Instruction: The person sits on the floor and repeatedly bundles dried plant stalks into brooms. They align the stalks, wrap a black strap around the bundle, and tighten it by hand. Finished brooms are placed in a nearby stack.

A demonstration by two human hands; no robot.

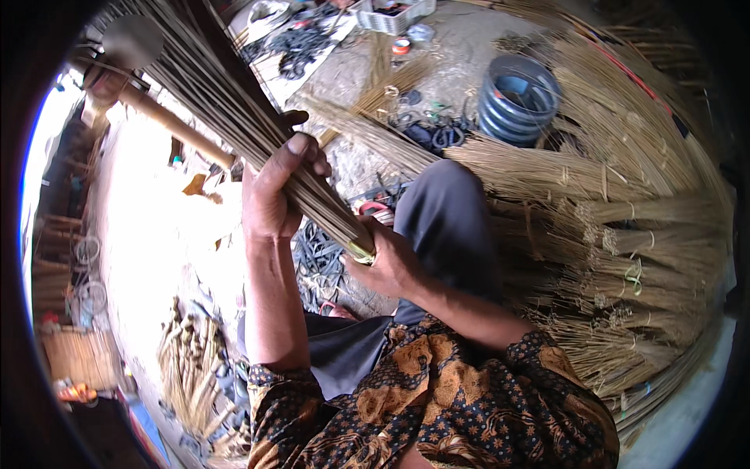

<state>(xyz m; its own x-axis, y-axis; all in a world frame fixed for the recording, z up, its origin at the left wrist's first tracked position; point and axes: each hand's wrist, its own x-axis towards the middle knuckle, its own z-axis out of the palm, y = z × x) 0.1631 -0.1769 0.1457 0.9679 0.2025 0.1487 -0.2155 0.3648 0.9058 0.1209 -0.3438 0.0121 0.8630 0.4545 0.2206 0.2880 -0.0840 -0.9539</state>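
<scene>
A long bundle of thin brown sticks (pixel 223 102), like a stick broom, slants across the view from the upper left down to the middle. My left hand (pixel 280 184) is wrapped round it partway along, thumb lying over the top. Lower down, my right hand (pixel 383 258) grips the narrow end, where a yellow-green binding (pixel 360 251) shows. The far end of the bundle runs out of view at the top. Between my hands the sticks lie close together.
Tied bundles of dry sticks (pixel 656 242) are piled on the right. A blue-grey ribbed bucket (pixel 500 117) stands beyond my knee (pixel 445 203). Dark rubber strips (pixel 319 262) lie below my hands. At back are a white crate (pixel 367 17) and a wooden pole (pixel 176 125).
</scene>
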